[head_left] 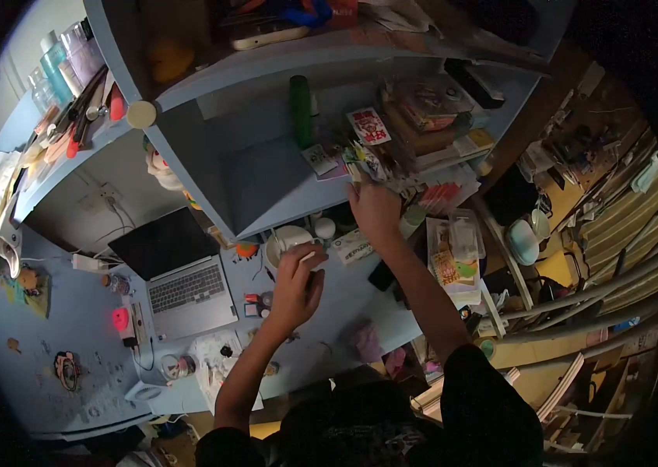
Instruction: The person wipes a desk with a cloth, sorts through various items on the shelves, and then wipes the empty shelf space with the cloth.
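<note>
The fingers [356, 184] of the right hand [376, 208], near the middle of the frame, reach down to a bundle [365, 158] of small packets on the shelf [257, 180]; whether they pinch it or only touch it, I cannot tell; the left hand [295, 286], lower and left of centre, is half curled, its thumb apart from the other fingers, above the desk [336, 313] and just beside a cup [288, 236]; just above the bundle lies a red-and-white card [368, 126]; a green bottle [300, 110] stands upper centre; a clear box [465, 236] sits right of centre; an open laptop [189, 289] rests left of centre, and more bottles [54, 61] crowd the upper left.
</note>
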Tool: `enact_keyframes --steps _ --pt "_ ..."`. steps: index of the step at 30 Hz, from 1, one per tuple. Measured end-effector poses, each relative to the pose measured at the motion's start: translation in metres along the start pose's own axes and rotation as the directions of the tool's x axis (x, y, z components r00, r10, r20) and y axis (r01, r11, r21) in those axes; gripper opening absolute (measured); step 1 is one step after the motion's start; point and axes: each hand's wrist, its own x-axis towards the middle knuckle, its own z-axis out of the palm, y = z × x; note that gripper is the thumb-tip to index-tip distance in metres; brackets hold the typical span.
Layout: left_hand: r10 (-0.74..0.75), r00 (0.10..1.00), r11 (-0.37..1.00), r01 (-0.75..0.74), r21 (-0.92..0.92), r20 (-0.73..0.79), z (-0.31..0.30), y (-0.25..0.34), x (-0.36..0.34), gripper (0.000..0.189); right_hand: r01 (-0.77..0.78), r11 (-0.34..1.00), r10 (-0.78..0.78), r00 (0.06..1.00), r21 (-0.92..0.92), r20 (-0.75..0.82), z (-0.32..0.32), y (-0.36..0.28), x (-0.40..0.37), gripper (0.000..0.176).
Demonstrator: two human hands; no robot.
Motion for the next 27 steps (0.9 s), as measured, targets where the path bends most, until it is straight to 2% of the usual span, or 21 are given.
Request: enact_keyframes --steps 1,5,7,8,10,12,14,16,18,19,21,22,25,27 --pt "0.003 1.0 1.0 -0.002 -0.01 0.027 0.004 0.004 0.0 0.034 -0.014 0.995 0.02 0.998 -0.101 0.064 0.005 -0.002 0.005 0.033" --pt "-0.026 0.994 0.997 0.034 -0.071 0.11 0.013 0.005 -0.019 0.032 -0.049 0.994 0.054 0.997 -0.1 0.052 0.017 -0.001 0.011 0.029" --pt "-0.036 0.993 0.996 0.045 -0.082 0.11 0.011 0.005 -0.027 0.032 -0.067 0.998 0.067 0.998 -0.017 -0.019 0.012 -0.005 0.006 0.025" --pt "-0.038 0.993 0.994 0.05 -0.096 0.116 0.008 0.006 -0.036 0.032 -0.064 0.998 0.064 0.998 -0.009 0.015 0.009 -0.007 -0.006 0.025" --pt "-0.123 0.984 0.988 0.134 -0.077 0.129 -0.007 0.005 -0.054 0.031 0.019 0.989 -0.001 0.993 0.149 -0.121 -0.014 -0.007 -0.03 0.022" --pt "-0.193 0.978 0.979 0.197 -0.045 0.076 -0.025 -0.004 -0.079 0.031 0.073 0.916 -0.027 0.992 0.395 -0.122 -0.04 -0.011 -0.071 0.021" --pt "-0.289 0.956 0.957 0.289 0.007 0.047 -0.049 -0.004 -0.1 0.031 -0.042 0.869 -0.071 0.976 0.493 0.208 -0.049 -0.009 -0.12 0.022" --pt "-0.337 0.942 0.941 0.336 0.032 0.012 -0.065 -0.005 -0.125 0.028 -0.136 0.818 -0.118 0.911 0.558 0.396 -0.024 -0.014 -0.166 0.021" --pt "-0.448 0.894 0.893 0.449 0.045 -0.029 -0.079 -0.002 -0.149 0.026 0.002 0.834 -0.271 0.872 0.551 0.407 0.027 -0.014 -0.219 0.022" --pt "-0.491 0.871 0.868 0.491 0.068 -0.022 -0.083 -0.004 -0.166 0.025 0.0 0.831 -0.279 0.865 0.557 0.417 0.059 -0.014 -0.248 0.022" --pt "-0.539 0.842 0.84 0.54 0.057 -0.031 -0.091 0.001 -0.18 0.025 -0.158 0.856 -0.313 0.601 0.492 0.736 0.122 -0.016 -0.302 0.022" --pt "-0.574 0.818 0.817 0.575 0.04 -0.037 -0.095 0.004 -0.187 0.026 -0.159 0.854 -0.319 0.59 0.495 0.742 0.148 -0.02 -0.326 0.022" --pt "-0.587 0.809 0.804 0.588 0.093 -0.037 -0.107 0.008 -0.209 0.026 -0.092 0.842 -0.401 0.552 0.531 0.731 0.181 -0.048 -0.361 0.022" --pt "-0.586 0.81 0.802 0.585 0.118 -0.027 -0.114 0.012 -0.218 0.027 0.319 0.845 -0.511 0.717 0.428 0.474 0.191 -0.069 -0.368 0.02"
